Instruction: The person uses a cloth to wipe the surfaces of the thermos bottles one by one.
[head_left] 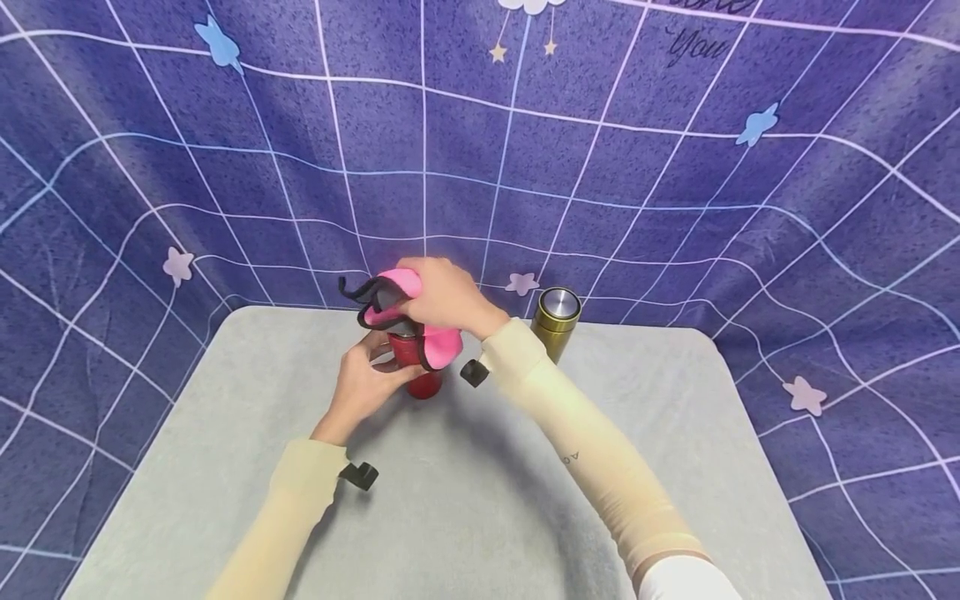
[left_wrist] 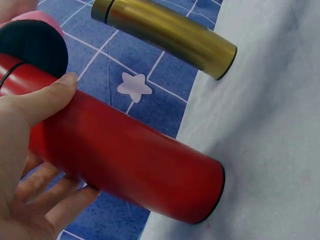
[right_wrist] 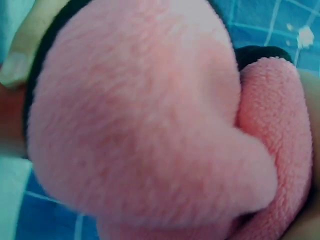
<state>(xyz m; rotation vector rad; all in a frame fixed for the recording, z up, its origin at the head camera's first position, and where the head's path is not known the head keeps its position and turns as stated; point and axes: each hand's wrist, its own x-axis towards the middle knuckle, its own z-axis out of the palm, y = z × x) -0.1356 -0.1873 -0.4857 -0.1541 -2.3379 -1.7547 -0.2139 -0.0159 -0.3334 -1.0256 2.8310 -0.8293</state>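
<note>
A red vacuum flask (head_left: 424,385) stands upright on the table, its base at the grey surface in the left wrist view. My left hand (head_left: 360,387) grips its upper part, with the thumb (left_wrist: 60,92) along one side and the fingers round the other. Over the top of the flask, my right hand (head_left: 450,292) holds a pink plush cloth (head_left: 442,346) with black edging and a dark underside. Folds of the pink plush (right_wrist: 135,115) fill most of the right wrist view. The flask's top is largely hidden by the cloth and right hand.
A gold vacuum flask (head_left: 558,321) with a silver-topped lid stands at the back, right of the red one and close to the right forearm. The light grey tabletop (head_left: 465,500) meets a purple-blue gridded curtain (head_left: 465,200) with stars behind and along both sides.
</note>
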